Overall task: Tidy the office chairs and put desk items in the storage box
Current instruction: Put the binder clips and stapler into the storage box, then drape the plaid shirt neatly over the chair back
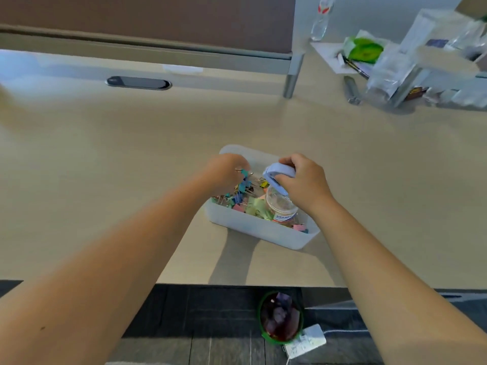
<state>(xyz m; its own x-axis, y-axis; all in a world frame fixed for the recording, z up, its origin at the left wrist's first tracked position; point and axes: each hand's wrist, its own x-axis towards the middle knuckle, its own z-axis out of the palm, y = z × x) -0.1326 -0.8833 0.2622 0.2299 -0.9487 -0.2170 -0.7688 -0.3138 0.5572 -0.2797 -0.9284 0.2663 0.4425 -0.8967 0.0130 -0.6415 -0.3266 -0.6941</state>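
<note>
Your left hand [224, 171] pinches a teal binder clip [244, 173] and your right hand [303, 181] grips a pale blue stapler [278, 177], both over the storage box [259, 229] on the desk [131, 143].

Nothing here can actually be read. The clear jar [282, 206] in the storage box [259, 227] wears a label with an orange band and dark print (too blurred to make out), and the bottle [322, 18] at the back shows only red marks.
</note>
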